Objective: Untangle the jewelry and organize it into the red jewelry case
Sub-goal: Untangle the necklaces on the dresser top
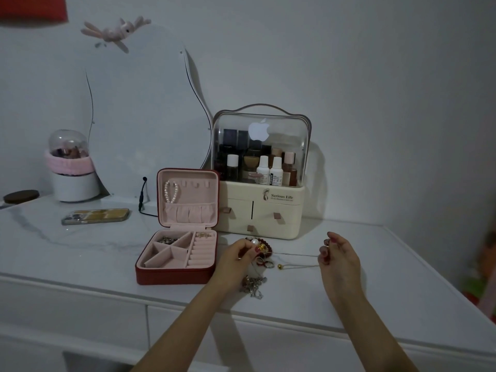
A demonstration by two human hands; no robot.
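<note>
The red jewelry case (171, 276) stands open on the white table, its pink lid upright with a pearl bracelet (170, 191) hung inside. Small pieces lie in its back left compartment (167, 239). Right of the case lies a tangled jewelry pile (261, 253) with a pearl, gold beads and dark red beads. A heap of silver chains (253, 285) sits nearer the front edge. My left hand (236, 260) pinches into the pile. My right hand (338, 257) pinches the end of a thin gold chain (295, 255) stretched taut from the pile, with a small gold bead (280, 266) on its lower strand.
A cream cosmetics organizer (261, 210) with a transparent lid stands behind the pile. A phone (95, 216) lies left of the case, a black cable (141, 197) behind it. A mirror (142, 108) leans on the wall, beside a white pot with a pink band (71, 170).
</note>
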